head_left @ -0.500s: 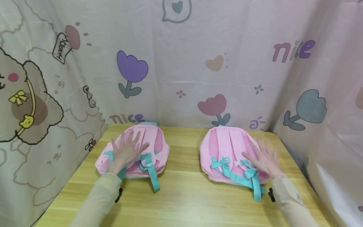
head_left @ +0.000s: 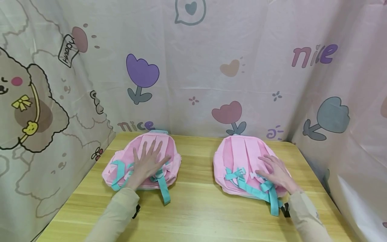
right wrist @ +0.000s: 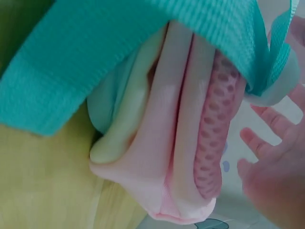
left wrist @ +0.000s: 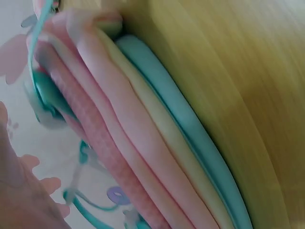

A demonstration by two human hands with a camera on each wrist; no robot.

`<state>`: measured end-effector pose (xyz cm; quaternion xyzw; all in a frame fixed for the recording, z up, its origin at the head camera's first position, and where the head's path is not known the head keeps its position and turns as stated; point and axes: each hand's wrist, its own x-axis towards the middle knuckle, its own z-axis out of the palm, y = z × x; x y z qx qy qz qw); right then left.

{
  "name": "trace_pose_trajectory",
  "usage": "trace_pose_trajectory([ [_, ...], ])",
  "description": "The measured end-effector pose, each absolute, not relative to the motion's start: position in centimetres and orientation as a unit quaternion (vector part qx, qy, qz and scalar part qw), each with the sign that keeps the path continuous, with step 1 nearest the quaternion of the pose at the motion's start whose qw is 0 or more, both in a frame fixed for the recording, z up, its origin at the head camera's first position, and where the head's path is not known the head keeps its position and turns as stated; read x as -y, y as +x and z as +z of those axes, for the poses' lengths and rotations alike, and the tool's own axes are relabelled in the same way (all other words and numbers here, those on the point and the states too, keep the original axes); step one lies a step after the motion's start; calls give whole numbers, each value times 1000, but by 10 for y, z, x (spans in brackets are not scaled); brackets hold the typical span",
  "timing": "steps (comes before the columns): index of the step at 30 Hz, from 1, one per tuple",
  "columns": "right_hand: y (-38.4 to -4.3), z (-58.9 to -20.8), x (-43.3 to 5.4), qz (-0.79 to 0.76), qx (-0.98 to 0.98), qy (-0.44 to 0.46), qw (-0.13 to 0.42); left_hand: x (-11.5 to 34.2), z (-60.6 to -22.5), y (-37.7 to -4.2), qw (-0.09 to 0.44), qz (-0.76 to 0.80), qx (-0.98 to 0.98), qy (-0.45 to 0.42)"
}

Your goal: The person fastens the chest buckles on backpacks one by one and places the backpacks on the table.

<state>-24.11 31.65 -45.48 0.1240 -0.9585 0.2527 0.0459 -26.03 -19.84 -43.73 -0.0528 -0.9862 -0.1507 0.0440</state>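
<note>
Two pink backpacks lie on the table with their shoulder-strap sides up. Over the left backpack (head_left: 173,151), my left hand (head_left: 146,165) is spread with its fingers apart. My right hand (head_left: 277,172) hovers at the right side of the right backpack (head_left: 223,158), fingers slightly bent and holding nothing. Teal webbing straps (head_left: 164,190) with buckles hang from both bags onto the wood. In the left wrist view, the hand (left wrist: 24,186) shows only in part, beside the bag's padded edge (left wrist: 124,105). The right wrist view has a broad teal strap (right wrist: 86,62) crossing in front of the bag.
The wooden table (head_left: 193,208) extends between and in front of the bags. Behind and along both sides hangs a pale curtain (head_left: 187,67) printed with tulips, hearts and lettering. A black wrist strap end (head_left: 285,210) shows beside the right sleeve.
My left hand has shifted right, toward the middle of its backpack. The right hand has moved slightly left, and its fingers are less spread. Both backpacks stay in place.
</note>
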Motion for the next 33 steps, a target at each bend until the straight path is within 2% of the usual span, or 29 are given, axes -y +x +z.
trace_pose_trajectory([
  [11, -242, -465, -318, 338, 927, 155, 51, 153, -439, -251, 70, -193, 972, -113],
  [18, -243, -471, -322, 363, 919, 148, 36, 120, -450, -249, 128, -293, 931, -177],
  [33, -244, -477, -325, 397, 907, 138, -4, 34, -461, -253, 65, -467, 849, -238],
])
